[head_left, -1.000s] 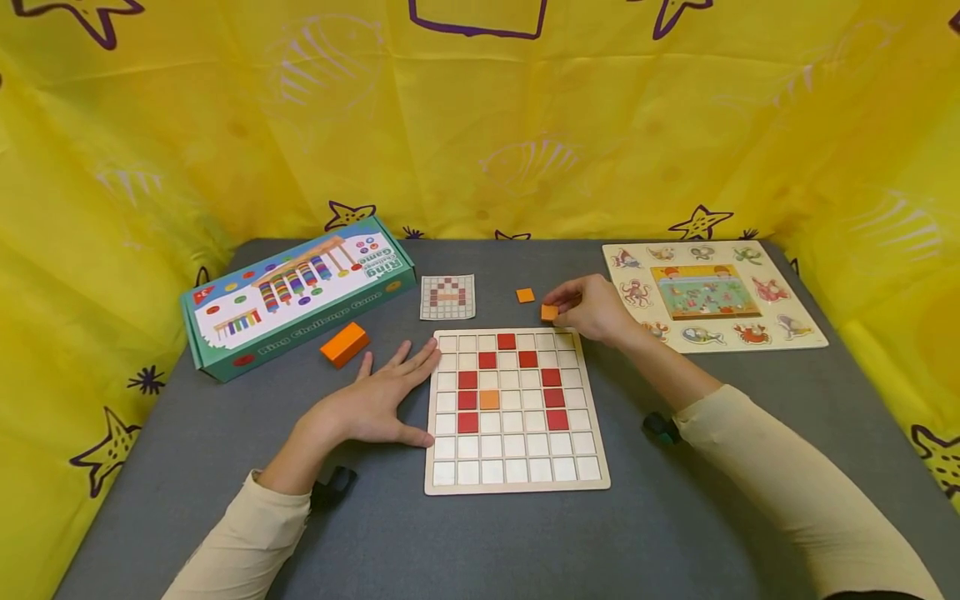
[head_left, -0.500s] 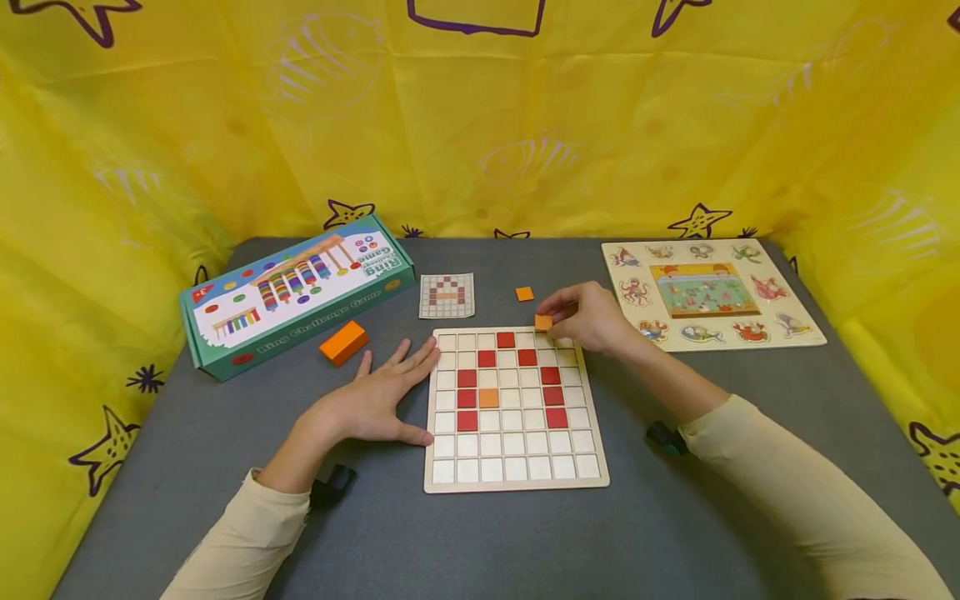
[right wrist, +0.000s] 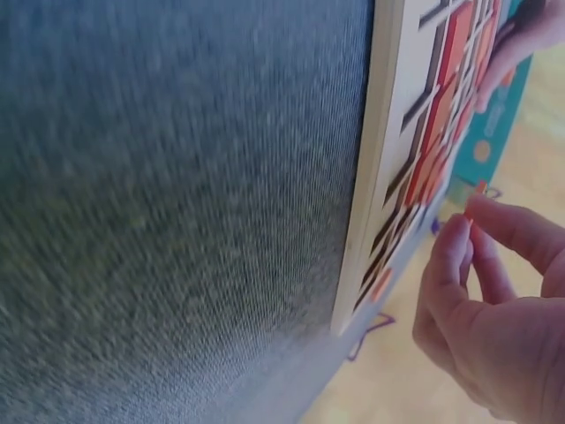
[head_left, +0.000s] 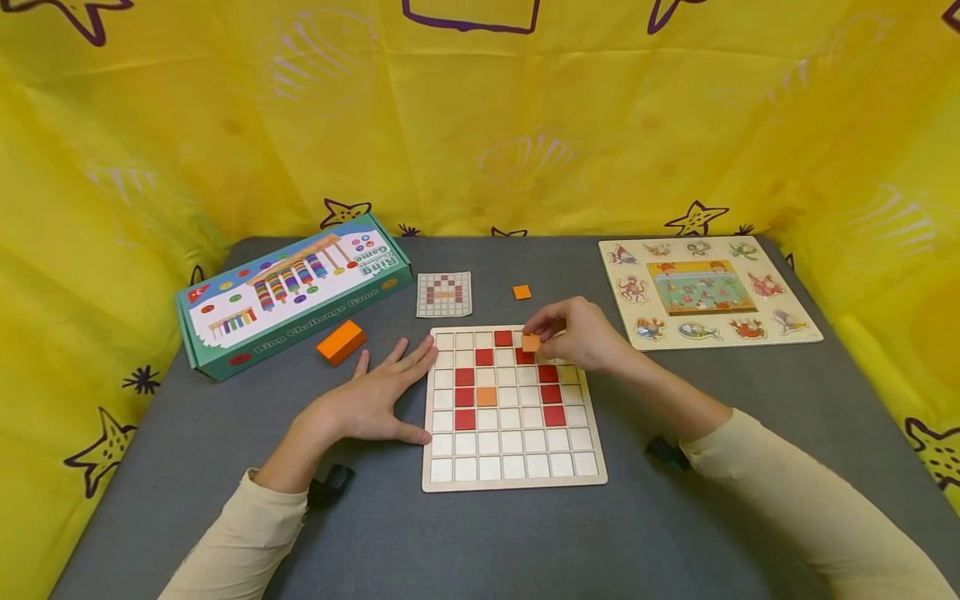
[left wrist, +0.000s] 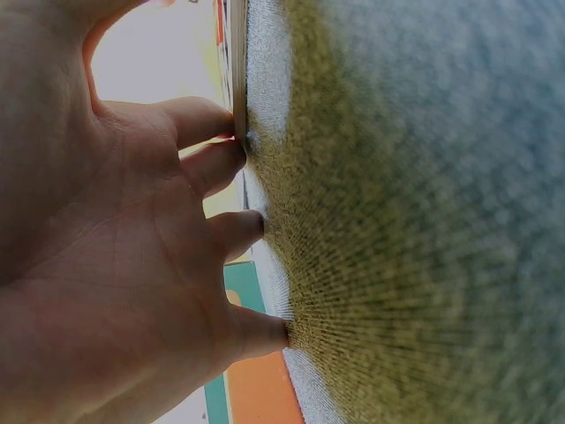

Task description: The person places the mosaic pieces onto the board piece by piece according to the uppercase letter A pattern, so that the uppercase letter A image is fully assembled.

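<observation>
A pale wooden grid board (head_left: 515, 481) lies on the grey table, with several red square tiles (head_left: 465, 397) and one orange tile (head_left: 487, 397) set in its cells. Over the board's far right part, my right hand (head_left: 583, 333) pinches another orange tile (head_left: 531, 343) between thumb and fingers; in the right wrist view that hand (right wrist: 494, 309) is raised above the board. My left hand (head_left: 372, 402) lies with spread fingers against the board's left edge. In the left wrist view the fingertips of this hand (left wrist: 132, 230) touch the table and the board's side.
Beyond the board lie a small printed pattern card (head_left: 444, 295) and a loose orange tile (head_left: 522, 292). An orange block (head_left: 341, 342) sits beside a green game box (head_left: 296, 292) at left. A sea-animal puzzle board (head_left: 757, 333) lies at far right.
My right hand has carried the pinched orange tile from beyond the board's far edge, leftward and nearer, to over the far rows. My left hand has stayed at the board's left edge.
</observation>
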`<state>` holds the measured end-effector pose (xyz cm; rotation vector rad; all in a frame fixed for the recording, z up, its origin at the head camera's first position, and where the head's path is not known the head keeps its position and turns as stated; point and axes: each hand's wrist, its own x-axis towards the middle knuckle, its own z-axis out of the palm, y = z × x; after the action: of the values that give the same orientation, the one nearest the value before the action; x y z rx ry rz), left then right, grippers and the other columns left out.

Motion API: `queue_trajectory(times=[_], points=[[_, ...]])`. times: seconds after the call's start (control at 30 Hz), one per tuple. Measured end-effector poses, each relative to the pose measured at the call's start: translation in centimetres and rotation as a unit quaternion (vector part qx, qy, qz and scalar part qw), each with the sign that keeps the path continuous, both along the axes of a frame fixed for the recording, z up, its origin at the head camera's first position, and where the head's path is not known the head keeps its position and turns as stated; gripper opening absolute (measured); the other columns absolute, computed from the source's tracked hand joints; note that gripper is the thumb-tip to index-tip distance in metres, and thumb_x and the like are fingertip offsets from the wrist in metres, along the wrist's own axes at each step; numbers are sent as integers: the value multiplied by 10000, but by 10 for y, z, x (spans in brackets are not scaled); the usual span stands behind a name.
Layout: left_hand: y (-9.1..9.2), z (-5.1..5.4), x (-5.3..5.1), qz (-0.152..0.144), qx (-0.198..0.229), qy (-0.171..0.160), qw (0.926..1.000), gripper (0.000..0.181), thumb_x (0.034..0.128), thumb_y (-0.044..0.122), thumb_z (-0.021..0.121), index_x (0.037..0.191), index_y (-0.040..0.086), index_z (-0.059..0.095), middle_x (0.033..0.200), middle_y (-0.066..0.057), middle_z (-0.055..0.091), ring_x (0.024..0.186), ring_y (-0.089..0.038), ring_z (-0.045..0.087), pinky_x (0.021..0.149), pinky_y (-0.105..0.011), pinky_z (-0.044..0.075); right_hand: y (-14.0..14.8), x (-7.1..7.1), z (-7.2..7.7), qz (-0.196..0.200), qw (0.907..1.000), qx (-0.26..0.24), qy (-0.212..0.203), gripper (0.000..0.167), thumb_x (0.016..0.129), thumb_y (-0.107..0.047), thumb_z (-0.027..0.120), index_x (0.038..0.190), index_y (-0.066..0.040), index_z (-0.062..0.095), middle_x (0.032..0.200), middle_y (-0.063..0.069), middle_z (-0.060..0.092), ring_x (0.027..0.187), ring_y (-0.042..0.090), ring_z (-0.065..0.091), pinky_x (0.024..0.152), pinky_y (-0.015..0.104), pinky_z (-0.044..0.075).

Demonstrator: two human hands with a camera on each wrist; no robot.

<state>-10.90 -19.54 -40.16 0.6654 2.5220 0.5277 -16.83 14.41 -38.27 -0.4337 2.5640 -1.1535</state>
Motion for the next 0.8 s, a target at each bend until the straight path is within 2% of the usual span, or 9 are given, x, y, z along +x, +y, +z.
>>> queue_trajectory(times=[0.37, 0.8], points=[[1, 1, 0, 3, -15, -2, 10000, 1229, 785, 581, 858, 1692, 206, 117, 1773, 12, -7, 1620, -427, -20, 1143, -822, -86, -11, 17, -2, 302, 9993, -27, -204, 263, 762, -5, 837, 1006, -100, 816, 888, 32, 759, 839, 178, 660, 759, 314, 547], [0, 1, 0, 6, 5, 0, 10000, 1225, 787, 574, 860, 1691, 209, 119, 1772, 15, -10, 1620, -426, -19, 1147, -817, -91, -20, 29, -7, 621, 9966, 14, -532, 290, 725, 71, 793, 962, -97, 804, 854, 18, 728, 795, 152, 629, 718, 277, 540]])
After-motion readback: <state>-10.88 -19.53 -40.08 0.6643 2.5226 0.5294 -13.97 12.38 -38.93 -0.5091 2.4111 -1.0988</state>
